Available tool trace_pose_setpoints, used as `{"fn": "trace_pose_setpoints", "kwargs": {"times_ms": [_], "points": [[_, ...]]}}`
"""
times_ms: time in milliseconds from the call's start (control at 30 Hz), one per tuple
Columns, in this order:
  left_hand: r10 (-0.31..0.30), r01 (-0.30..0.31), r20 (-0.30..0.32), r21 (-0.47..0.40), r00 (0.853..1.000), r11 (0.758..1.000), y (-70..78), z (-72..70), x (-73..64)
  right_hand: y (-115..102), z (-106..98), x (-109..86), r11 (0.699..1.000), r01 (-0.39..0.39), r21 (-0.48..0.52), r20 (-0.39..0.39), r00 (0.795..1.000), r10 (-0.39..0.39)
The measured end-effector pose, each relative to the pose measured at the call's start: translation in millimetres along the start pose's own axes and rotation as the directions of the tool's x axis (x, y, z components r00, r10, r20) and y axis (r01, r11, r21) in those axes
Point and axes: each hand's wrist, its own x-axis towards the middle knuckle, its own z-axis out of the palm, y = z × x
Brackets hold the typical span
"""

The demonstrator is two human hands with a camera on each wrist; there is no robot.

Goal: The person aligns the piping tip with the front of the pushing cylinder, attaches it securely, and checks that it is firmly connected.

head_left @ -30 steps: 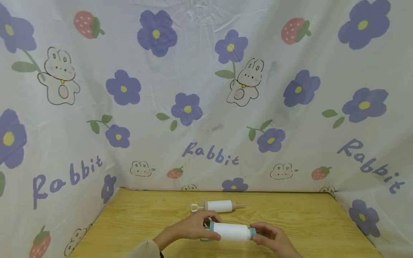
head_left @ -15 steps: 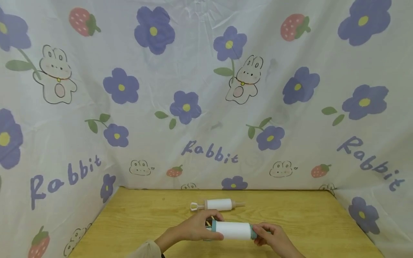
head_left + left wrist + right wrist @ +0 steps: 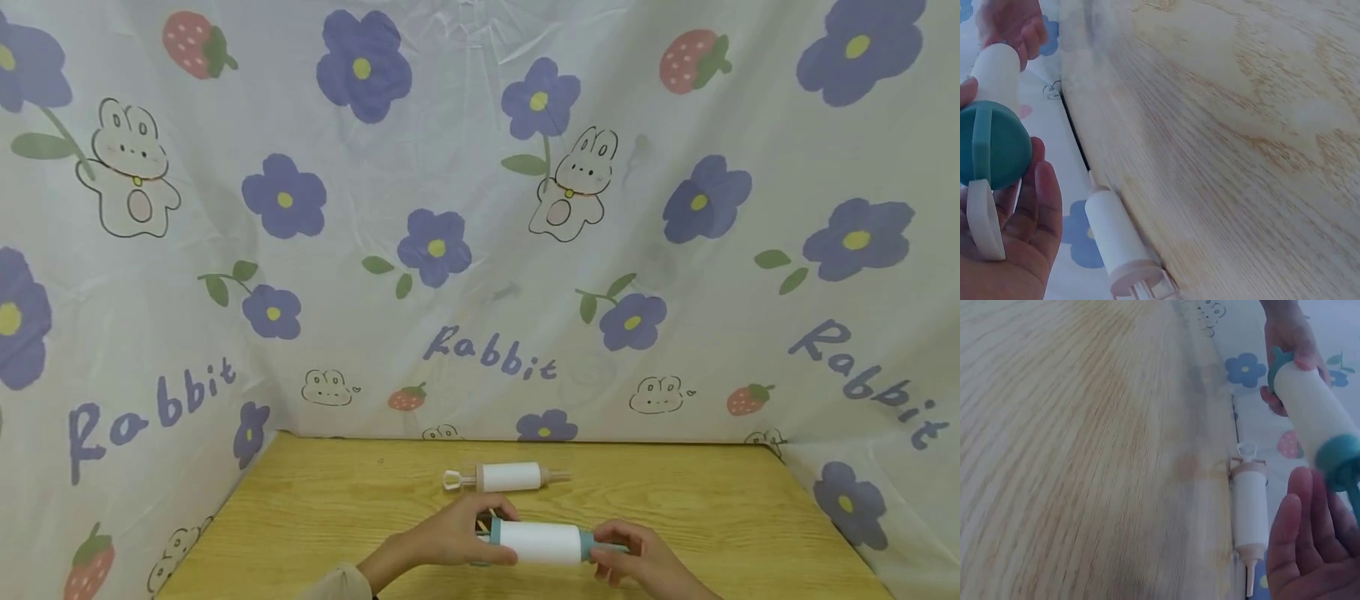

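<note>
A large teal-and-white syringe [image 3: 540, 542] lies level between the hands, its nozzle pointing right. My left hand [image 3: 453, 533] grips its teal flange end, thumb in front and fingers behind. In the left wrist view, the teal end cap [image 3: 997, 144] and a white pull handle [image 3: 984, 219] face the palm. At the other end, my right hand [image 3: 637, 558] surrounds the teal nozzle [image 3: 611, 547] loosely. The right wrist view shows its fingers [image 3: 1319, 531] fairly straight beside the teal collar [image 3: 1338, 459]; the thumb is hard to make out there.
A similar beige-and-white syringe [image 3: 510, 477] lies behind the hands on the wooden table [image 3: 337, 483], its handle to the left. A white curtain [image 3: 480, 317] printed with flowers, strawberries and rabbits rises along the table's back and sides.
Earlier the right fingers pinched the teal collar, the thumb then moving over it. Now they have loosened and the nozzle shows between them. The left hand keeps its grip.
</note>
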Motion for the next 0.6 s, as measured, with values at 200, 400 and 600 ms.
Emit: {"fn": "trace_pose_setpoints", "kwargs": {"times_ms": [200,400,600], "points": [[0.011,-0.011,0.008,-0.008,1.000,1.000,0.3,1.3,-0.7,-4.0,2.2,1.8,0.996,-0.068,-0.064,-0.009,0.998,0.067],[0.009,-0.009,0.015,-0.016,1.000,1.000,-1.7,0.5,-3.5,-5.4,-2.0,-0.9,0.995,0.081,-0.059,0.080,0.994,-0.076],[0.014,-0.013,0.033,-0.025,0.999,1.000,-0.2,3.3,-7.2,-5.7,-1.0,-2.6,1.000,0.024,-0.015,0.159,0.987,-0.022]]}}
